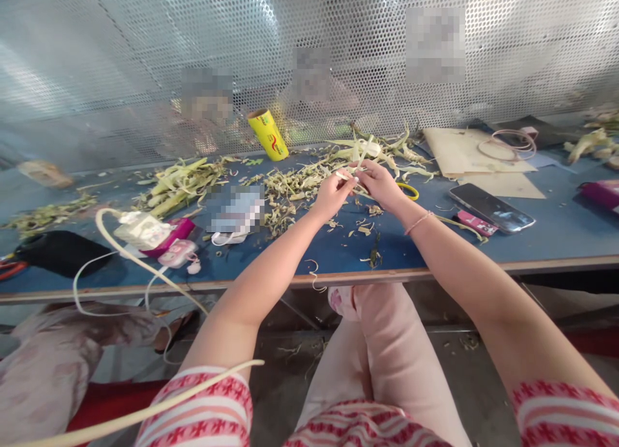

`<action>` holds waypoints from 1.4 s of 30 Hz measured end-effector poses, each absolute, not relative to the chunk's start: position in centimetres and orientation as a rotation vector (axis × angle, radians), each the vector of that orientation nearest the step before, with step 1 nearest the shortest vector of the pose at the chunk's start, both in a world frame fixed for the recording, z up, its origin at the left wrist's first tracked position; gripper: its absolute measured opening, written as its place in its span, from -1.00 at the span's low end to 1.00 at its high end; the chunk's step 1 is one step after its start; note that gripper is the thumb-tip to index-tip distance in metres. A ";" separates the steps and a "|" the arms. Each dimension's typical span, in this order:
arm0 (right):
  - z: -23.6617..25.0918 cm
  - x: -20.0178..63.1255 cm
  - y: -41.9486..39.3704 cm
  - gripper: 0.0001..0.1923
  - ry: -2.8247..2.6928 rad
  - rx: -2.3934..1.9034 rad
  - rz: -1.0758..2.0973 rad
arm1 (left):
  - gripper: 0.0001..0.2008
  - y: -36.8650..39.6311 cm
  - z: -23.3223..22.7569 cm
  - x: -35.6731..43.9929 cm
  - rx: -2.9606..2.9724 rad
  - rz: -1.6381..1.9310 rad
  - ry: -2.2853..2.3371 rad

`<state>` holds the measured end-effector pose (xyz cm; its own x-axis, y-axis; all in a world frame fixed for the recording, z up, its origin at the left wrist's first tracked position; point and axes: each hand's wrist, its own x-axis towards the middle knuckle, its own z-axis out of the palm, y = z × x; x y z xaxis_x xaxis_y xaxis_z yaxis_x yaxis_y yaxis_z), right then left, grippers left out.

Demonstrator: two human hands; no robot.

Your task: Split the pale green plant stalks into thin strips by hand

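My left hand (333,194) and my right hand (381,184) meet above the blue table. Fingers of both hands are closed on a pale green plant strip (362,154), which sticks up between them. Its lower part is hidden by the fingers. Just behind and left of my hands spreads a pile of curled plant peelings (285,192). Long pale green leaves (403,151) lie behind my right hand. A yellow ring-shaped handle (409,191) shows beside my right wrist; what it belongs to is hidden.
A yellow tube (269,136) stands tilted near the perforated metal wall (377,40). Left are a bundle of green stalks (181,184), a phone (236,211) and a power strip with cables (144,229). Right are a black phone (492,206), a pink box (476,224) and cardboard (459,150).
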<state>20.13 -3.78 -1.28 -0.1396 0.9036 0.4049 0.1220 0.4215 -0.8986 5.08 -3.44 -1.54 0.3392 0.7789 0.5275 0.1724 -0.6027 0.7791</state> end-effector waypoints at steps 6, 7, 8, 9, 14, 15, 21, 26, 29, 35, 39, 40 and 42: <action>-0.7 20.2 -4.1 -0.79 -1.630 -0.978 0.649 | -0.65 -2.8 -2.1 5.8 1.589 1.280 0.768; -0.6 20.1 -4.2 -0.79 -1.624 -0.976 0.657 | -0.66 -2.7 -2.1 5.9 1.539 1.282 0.757; -0.5 20.0 -4.3 -0.79 -1.614 -0.973 0.679 | -0.67 -2.7 -2.1 5.9 1.506 1.282 0.755; -0.5 20.0 -4.3 -0.79 -1.599 -0.973 0.708 | -0.69 -2.7 -2.2 5.9 1.493 1.278 0.763; -0.2 19.8 -4.5 -0.86 -1.479 -0.911 0.969 | -0.71 -2.2 -2.4 5.8 1.619 1.271 0.881; -0.1 19.8 -4.6 -0.85 -1.448 -0.884 1.042 | -0.70 -2.1 -2.4 5.7 1.657 1.272 0.902; 0.2 20.1 -4.3 -0.68 -1.331 -0.919 1.304 | -0.68 -2.8 -1.8 5.1 1.917 1.389 1.029; 0.3 20.1 -4.5 -0.47 -1.424 -0.913 1.270 | -0.70 -3.5 -1.1 4.9 2.071 1.468 1.101; 0.8 20.1 -5.0 -0.30 -1.477 -0.903 1.278 | -0.70 -3.5 -1.1 4.9 2.039 1.463 1.127; 1.0 20.1 -5.5 -0.44 -1.411 -0.868 1.377 | -0.68 -3.2 -1.0 4.9 1.998 1.456 1.129; 0.7 19.9 -5.6 -0.76 -1.300 -0.890 1.411 | -0.66 -3.0 -1.2 4.9 2.014 1.435 1.120; 0.7 19.9 -5.6 -0.80 -1.278 -0.890 1.416 | -0.65 -2.9 -1.3 4.9 2.024 1.427 1.112; 0.7 19.8 -5.6 -0.81 -1.263 -0.898 1.413 | -0.63 -2.7 -1.5 4.9 2.047 1.401 1.085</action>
